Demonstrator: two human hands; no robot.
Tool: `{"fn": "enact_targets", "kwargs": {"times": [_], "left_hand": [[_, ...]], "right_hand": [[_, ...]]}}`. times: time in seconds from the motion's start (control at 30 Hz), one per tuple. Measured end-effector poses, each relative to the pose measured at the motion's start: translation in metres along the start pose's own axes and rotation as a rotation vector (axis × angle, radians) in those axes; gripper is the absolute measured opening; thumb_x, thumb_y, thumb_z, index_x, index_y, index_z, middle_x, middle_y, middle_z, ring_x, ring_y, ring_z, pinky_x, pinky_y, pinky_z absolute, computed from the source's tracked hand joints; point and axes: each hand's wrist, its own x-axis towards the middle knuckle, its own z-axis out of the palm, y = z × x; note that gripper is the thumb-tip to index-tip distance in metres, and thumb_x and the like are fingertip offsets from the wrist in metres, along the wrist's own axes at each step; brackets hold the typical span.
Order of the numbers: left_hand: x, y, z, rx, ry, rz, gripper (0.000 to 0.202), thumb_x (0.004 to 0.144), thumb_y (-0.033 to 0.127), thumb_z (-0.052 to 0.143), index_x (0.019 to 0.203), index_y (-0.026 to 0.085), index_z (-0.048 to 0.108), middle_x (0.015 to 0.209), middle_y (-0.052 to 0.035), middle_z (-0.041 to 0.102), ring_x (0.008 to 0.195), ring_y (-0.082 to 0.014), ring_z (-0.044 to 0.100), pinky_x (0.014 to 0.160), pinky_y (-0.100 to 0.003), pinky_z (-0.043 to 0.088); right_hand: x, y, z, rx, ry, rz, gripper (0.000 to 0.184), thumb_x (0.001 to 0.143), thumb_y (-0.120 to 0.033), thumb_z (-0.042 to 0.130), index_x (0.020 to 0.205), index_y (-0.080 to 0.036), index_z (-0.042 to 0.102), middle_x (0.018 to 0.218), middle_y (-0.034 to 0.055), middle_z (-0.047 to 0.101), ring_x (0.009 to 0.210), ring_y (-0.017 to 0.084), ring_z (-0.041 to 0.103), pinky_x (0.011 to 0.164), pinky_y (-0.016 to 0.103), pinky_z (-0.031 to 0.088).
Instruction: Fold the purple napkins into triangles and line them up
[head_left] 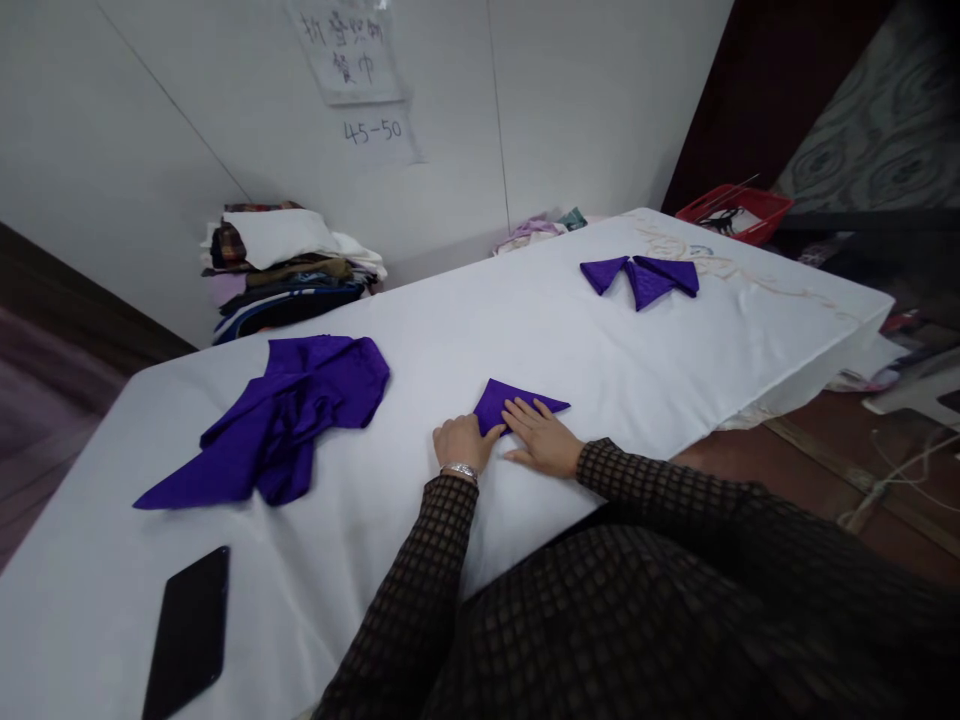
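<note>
A small purple napkin (501, 400), folded into a triangle, lies on the white tablecloth (540, 330) in front of me. My left hand (463, 441) rests at its near left corner with the fingers curled and the thumb pinching the cloth edge. My right hand (541, 437) lies flat on the napkin's near right part, fingers stretched out and pressing down. To the left sits a loose heap of unfolded purple napkins (289, 405). Far right on the table lie folded purple triangles (645, 275).
A black phone (189, 632) lies at the near left of the table. A stack of folded fabrics (281, 265) stands against the wall at the back left. A red basket (735, 212) sits beyond the table's far right corner. Small cloth pieces (536, 230) lie at the back edge.
</note>
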Motion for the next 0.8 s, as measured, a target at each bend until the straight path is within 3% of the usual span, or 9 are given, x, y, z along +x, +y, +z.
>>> {"fn": "enact_targets", "kwargs": {"times": [0.27,0.53,0.7,0.8], "left_hand": [[0.000,-0.001,0.002,-0.025,-0.009,-0.012,0.056,0.081,0.066,0.037,0.087,0.018,0.065,0.090,-0.0125,0.068,0.091,-0.0283,0.059,0.078,-0.039,0.037],[-0.002,0.000,0.001,-0.037,-0.003,-0.035,0.055,0.079,0.068,0.042,0.086,0.019,0.065,0.088,-0.0101,0.067,0.092,-0.0265,0.059,0.079,-0.037,0.038],[-0.004,0.002,0.000,-0.057,0.011,-0.035,0.054,0.079,0.067,0.042,0.086,0.019,0.065,0.088,-0.0098,0.068,0.092,-0.0263,0.059,0.079,-0.037,0.038],[-0.004,0.001,0.001,-0.068,0.029,-0.023,0.054,0.079,0.067,0.042,0.087,0.018,0.065,0.087,-0.0103,0.067,0.091,-0.0271,0.059,0.078,-0.038,0.038]], "right_hand": [[-0.045,0.039,-0.014,-0.083,0.014,0.130,0.072,0.090,-0.059,0.031,0.143,-0.011,0.029,0.148,0.0179,0.029,0.136,0.030,0.024,0.108,0.052,0.021],[-0.067,0.058,-0.018,-0.134,0.020,0.150,0.065,0.092,-0.056,0.031,0.144,-0.016,0.028,0.146,0.0151,0.034,0.135,0.027,0.029,0.107,0.053,0.022],[-0.065,0.058,-0.025,-0.164,0.073,0.184,0.068,0.091,-0.057,0.031,0.145,-0.016,0.025,0.144,0.0177,0.036,0.134,0.030,0.029,0.105,0.056,0.023],[-0.045,0.044,-0.033,-0.142,0.106,0.094,0.070,0.091,-0.056,0.033,0.146,-0.015,0.023,0.147,0.0173,0.031,0.137,0.029,0.023,0.108,0.053,0.020]]}}
